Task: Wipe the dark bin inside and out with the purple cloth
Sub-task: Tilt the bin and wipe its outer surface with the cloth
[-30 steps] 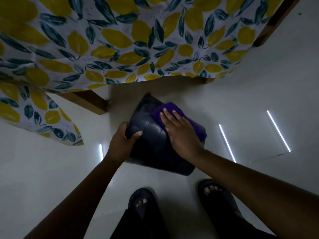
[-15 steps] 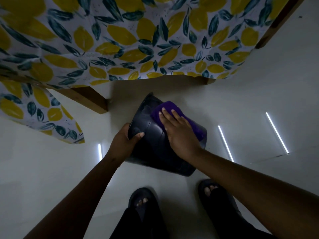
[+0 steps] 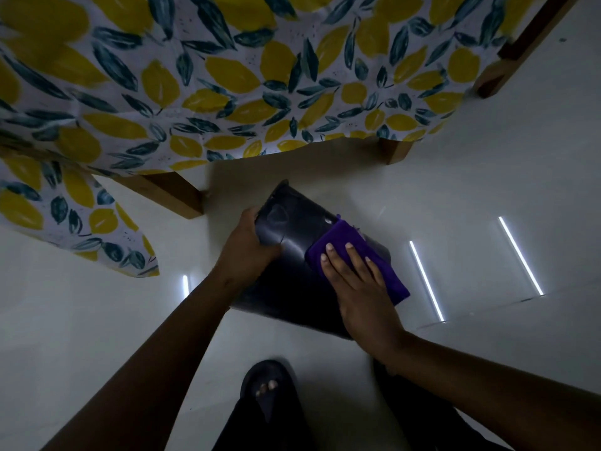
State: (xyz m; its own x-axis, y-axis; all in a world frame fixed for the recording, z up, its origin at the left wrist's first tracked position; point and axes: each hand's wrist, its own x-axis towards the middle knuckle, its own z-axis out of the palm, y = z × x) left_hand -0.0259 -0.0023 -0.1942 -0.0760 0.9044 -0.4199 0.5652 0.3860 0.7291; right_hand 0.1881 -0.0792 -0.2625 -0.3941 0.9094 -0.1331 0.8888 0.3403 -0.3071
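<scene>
The dark bin (image 3: 289,242) is tipped on its side above the pale floor, its base pointing away toward the table. My left hand (image 3: 250,245) grips the bin's left side near the base and holds it up. The purple cloth (image 3: 354,252) lies on the bin's outer wall at the right. My right hand (image 3: 357,288) lies flat on the cloth, fingers spread, pressing it against the wall. The bin's opening faces toward me and is hidden behind my right wrist.
A table draped in a lemon-and-leaf patterned cloth (image 3: 227,76) hangs just beyond the bin, with wooden legs (image 3: 175,196) at left and another wooden leg (image 3: 393,151) at right. My sandalled foot (image 3: 266,392) stands on the glossy floor (image 3: 487,190) below the bin.
My right hand has slid the purple cloth down and right along the bin's wall, away from the base. My left hand has shifted up toward the base end.
</scene>
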